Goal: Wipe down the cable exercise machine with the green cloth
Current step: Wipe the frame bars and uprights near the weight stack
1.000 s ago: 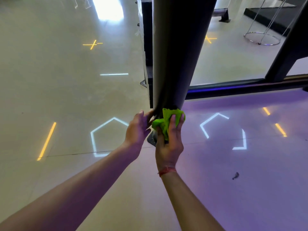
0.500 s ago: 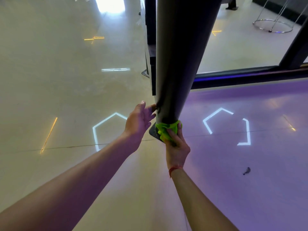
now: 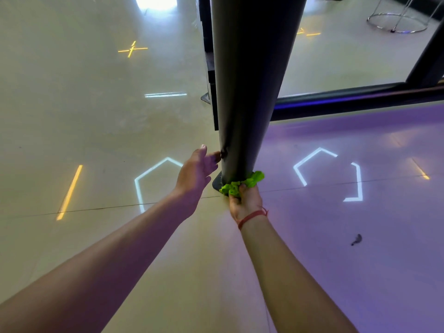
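The cable machine's thick dark upright post rises from a small base plate on the floor. A bunched bright green cloth is pressed against the foot of the post, and my right hand, with a red thread on its wrist, grips it from below. Just left of the post my left hand is held with fingers spread, its fingertips touching the post's lower left edge. It holds nothing.
A dark floor beam of the machine runs right from the post to a slanted strut. A chrome ring stand sits far right. Glossy floor shows light reflections; a small dark scrap lies at right.
My right hand has slid the green cloth down the post to its foot at the base plate. My left hand has opened and eased back from the post.
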`<state>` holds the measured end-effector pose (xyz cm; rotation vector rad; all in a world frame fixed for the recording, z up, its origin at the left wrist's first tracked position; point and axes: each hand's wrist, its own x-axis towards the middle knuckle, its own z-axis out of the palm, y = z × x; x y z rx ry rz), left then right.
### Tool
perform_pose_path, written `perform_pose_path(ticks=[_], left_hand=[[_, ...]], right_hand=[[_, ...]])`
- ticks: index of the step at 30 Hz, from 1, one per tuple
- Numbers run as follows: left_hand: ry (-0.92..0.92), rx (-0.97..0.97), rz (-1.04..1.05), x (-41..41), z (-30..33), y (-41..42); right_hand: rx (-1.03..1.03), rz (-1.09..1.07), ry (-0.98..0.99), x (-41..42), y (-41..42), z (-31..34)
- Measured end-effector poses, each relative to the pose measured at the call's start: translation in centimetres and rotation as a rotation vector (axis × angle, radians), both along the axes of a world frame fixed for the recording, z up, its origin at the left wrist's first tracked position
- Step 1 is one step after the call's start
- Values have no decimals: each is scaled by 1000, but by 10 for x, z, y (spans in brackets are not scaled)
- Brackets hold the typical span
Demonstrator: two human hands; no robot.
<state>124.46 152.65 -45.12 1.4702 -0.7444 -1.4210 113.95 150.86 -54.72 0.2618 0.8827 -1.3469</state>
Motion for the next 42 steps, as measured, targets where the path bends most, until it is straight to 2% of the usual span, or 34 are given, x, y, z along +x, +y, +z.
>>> perform_pose_path(ticks=[4,11,14,16,20,24,27,29,33,36,38,39,40,42], left_hand=[[-8,10,3,2,-2,-6],[-32,22,25,2,-7,-6],[-28,32,30,3,-8,-10],[-40,50,50,3,-5,-12],[-186,95,4,0,15,-18],[-376,110,-21,-3,29,-25],[-502,110,-53,-4,27,-40],[-515,74,-98,-2,33,-51],[-373,88,-176,16,37,-64],[-289,153,-181,39,22,-69],[-171,165,-81,58,1,-71],[-134,188,-44,69,-11,-71],[-109,223,-41,78,-22,-70],[-75,302,-90,93,-45,-70]], right_hand=[[-105,-131,-95,24,15,2],[-40,-143,-32,18,7,4],[-90,-219,74,39,16,11],[-24,-210,203,50,19,8],[119,-79,218,43,9,11],[84,253,208,29,13,32],[27,344,279,18,20,50],[49,426,263,14,15,50],[29,598,294,25,16,60],[-15,708,402,24,27,71],[-81,732,525,26,26,81],[-144,745,653,28,25,88],[-202,764,861,33,22,94],[-382,842,1417,41,21,111]])
